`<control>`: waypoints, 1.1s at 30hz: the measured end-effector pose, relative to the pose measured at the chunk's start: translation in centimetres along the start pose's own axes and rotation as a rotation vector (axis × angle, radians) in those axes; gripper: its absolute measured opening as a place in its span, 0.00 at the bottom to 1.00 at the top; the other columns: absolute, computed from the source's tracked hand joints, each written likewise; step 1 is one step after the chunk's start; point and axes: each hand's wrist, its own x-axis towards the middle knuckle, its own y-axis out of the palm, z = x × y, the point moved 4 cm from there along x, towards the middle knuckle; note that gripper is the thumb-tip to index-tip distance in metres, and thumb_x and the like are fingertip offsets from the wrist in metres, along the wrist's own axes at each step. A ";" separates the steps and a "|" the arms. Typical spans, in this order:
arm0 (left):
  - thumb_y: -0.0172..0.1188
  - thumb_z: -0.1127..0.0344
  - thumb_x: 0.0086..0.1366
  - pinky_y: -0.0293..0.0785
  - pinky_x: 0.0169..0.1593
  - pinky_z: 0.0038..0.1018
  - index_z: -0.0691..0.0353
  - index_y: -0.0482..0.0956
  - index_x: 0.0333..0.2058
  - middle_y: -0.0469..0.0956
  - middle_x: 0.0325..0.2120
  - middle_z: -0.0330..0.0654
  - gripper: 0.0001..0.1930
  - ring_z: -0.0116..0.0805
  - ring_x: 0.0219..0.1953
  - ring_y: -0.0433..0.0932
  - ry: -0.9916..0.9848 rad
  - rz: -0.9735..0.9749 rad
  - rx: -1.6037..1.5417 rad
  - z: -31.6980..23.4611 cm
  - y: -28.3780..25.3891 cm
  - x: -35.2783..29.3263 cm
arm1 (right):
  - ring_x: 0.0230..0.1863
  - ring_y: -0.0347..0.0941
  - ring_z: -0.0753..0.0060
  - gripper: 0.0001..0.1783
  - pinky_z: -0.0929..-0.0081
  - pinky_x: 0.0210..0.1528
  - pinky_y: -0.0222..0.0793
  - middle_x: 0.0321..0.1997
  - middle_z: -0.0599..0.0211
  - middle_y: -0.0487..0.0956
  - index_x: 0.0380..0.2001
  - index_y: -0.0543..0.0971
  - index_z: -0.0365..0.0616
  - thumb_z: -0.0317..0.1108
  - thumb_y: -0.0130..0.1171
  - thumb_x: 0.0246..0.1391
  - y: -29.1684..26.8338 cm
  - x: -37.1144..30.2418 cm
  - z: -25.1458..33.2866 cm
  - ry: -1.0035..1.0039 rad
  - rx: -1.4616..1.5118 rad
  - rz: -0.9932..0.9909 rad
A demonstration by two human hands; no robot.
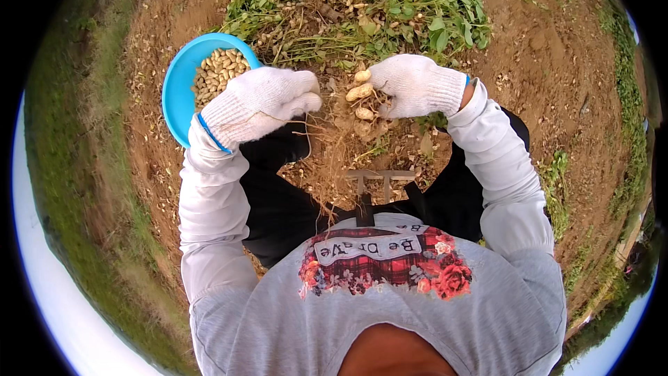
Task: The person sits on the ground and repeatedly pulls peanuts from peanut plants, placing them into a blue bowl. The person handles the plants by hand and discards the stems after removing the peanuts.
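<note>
Right hand has its fingers clamped on at least 3 peanuts, well right of the blue bowl. Left hand overlaps the bowl's right side, can't tell if its fingers are pinching anything. Gray shirt, below-right of the bowl, has dark printed lettering.

- Head view: steeply down over the grey shirt, which is nearest.
- Faces the soil, left hand and right hand close.
- Fisheye; distances toward the rim seem uncertain.
</note>
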 end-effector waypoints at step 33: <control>0.66 0.69 0.58 0.79 0.49 0.39 0.59 0.73 0.48 0.77 0.42 0.50 0.19 0.51 0.45 0.82 0.020 -0.266 0.071 -1.1 3.7 10.1 | 0.42 0.83 0.45 0.22 0.53 0.45 0.80 0.37 0.50 0.85 0.43 0.83 0.44 0.47 0.67 0.49 -0.6 0.2 -4.8 0.202 -0.010 -0.176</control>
